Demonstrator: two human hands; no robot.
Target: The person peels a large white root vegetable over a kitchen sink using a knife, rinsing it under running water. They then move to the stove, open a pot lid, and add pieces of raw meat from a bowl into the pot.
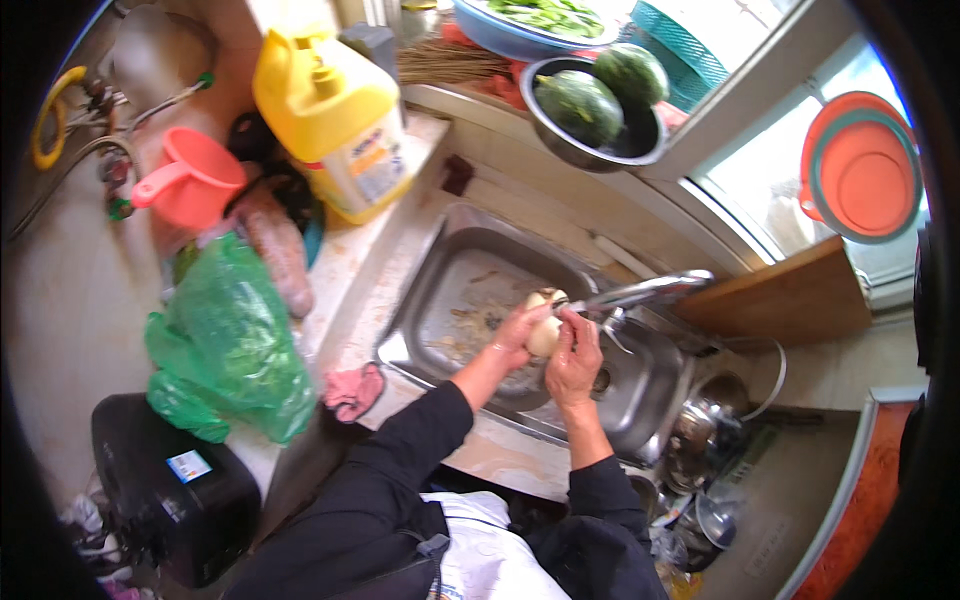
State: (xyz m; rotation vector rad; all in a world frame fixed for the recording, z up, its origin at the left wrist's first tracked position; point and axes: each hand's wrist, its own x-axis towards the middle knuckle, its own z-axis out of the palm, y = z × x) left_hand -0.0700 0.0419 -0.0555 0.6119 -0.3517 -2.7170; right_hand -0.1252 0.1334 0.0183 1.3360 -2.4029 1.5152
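Observation:
A pale, peeled root vegetable (544, 339) with rounded lobes is held under the tap, over the double-bowl steel sink (420, 315). My left hand (516, 335) grips its left side. On the right, my right hand (574, 361) has its fingers bent against the vegetable near the spout of the chrome tap (645, 289). Dark patches show near its upper end, and whether a small tool is there cannot be made out. Wet peelings (469, 319) lie scattered on the floor of the left bowl.
Left of the sink stand a yellow jug (352, 142), a green plastic bag (232, 337), a pink dipper (191, 180) and a pink cloth (354, 391). Behind it, a metal bowl (592, 157) holds two dark green melons (581, 109). A wooden board (780, 296) leans at the right.

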